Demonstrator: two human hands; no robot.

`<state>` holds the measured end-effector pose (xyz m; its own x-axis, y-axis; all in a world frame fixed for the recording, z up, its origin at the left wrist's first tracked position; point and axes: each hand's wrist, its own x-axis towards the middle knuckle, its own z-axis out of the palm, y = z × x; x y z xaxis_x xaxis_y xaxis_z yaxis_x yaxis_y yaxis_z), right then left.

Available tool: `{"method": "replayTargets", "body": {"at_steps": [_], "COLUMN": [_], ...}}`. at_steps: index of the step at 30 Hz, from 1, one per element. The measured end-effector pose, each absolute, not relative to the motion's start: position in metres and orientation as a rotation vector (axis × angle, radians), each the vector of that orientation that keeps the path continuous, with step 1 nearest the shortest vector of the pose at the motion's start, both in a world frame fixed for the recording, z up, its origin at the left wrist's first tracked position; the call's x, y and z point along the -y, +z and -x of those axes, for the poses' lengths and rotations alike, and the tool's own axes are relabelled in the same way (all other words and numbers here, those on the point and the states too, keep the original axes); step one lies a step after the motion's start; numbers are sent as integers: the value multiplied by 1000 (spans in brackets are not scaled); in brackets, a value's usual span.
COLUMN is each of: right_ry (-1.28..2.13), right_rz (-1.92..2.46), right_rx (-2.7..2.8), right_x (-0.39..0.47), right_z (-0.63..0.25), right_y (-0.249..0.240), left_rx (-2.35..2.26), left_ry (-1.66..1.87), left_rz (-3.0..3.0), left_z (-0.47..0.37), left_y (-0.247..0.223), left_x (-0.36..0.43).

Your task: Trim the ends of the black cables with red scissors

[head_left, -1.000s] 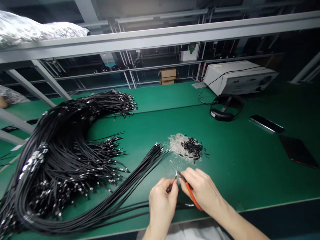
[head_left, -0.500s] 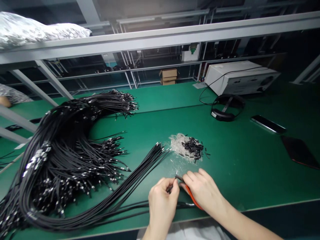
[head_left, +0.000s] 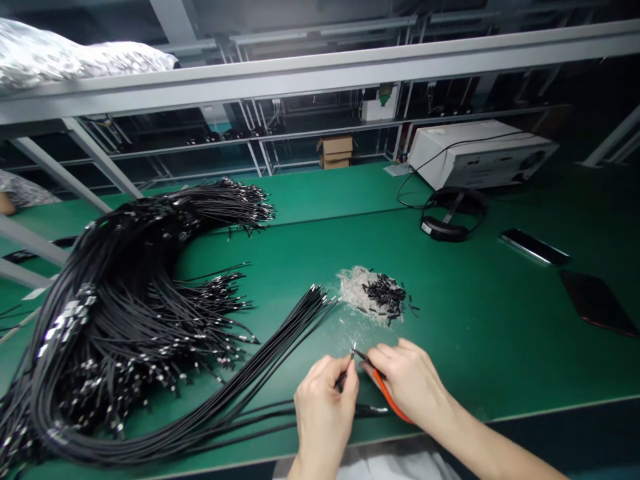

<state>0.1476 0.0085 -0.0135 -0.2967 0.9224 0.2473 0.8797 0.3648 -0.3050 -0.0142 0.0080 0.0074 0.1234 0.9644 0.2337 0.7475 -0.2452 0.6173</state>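
My left hand (head_left: pixel 326 397) is pinched around one black cable (head_left: pixel 342 379) near its end, which points up with a small bright tip between thumb and forefinger. Beside it, my right hand (head_left: pixel 407 383) is closed round orange-handled wire cutters (head_left: pixel 386 393). Their dark jaws reach left to the cable's tip; whether they touch it is too small to tell. Several loose black cables (head_left: pixel 270 420) run behind my left wrist, ending under the cutters. Beyond my hands lies a pile of short black tube pieces (head_left: pixel 385 293) on pale stringy fibres (head_left: pixel 353 288).
A large bundle of black cables (head_left: pixel 125 320) with bright ends covers the left of the green table (head_left: pixel 470 293). Further back are a black headset (head_left: pixel 450 213) and a white box-shaped device (head_left: pixel 480 153). A phone (head_left: pixel 535 247) and a dark flat object (head_left: pixel 597 300) lie at right.
The cutters and my right hand have shifted slightly right, and more of the cable's bright tip shows above my left fingers. The view has moved a little.
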Motion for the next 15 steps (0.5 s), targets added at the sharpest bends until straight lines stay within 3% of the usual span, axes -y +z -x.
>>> {"method": "replayTargets", "body": {"at_steps": [8, 11, 15], "right_ry": [1139, 1112, 781], "right_rz": [1497, 1474, 1618], "right_rx": [1561, 1663, 1792], "right_x": [-4, 7, 13], "right_z": [-143, -153, -180], "right_y": [1, -1, -11], "left_rx": [-1436, -1307, -1170], "left_ry": [797, 654, 595], "left_rz": [-2055, -2045, -1873], "left_z": [22, 32, 49], "left_y": [8, 5, -2], "left_x": [-2, 4, 10]}}
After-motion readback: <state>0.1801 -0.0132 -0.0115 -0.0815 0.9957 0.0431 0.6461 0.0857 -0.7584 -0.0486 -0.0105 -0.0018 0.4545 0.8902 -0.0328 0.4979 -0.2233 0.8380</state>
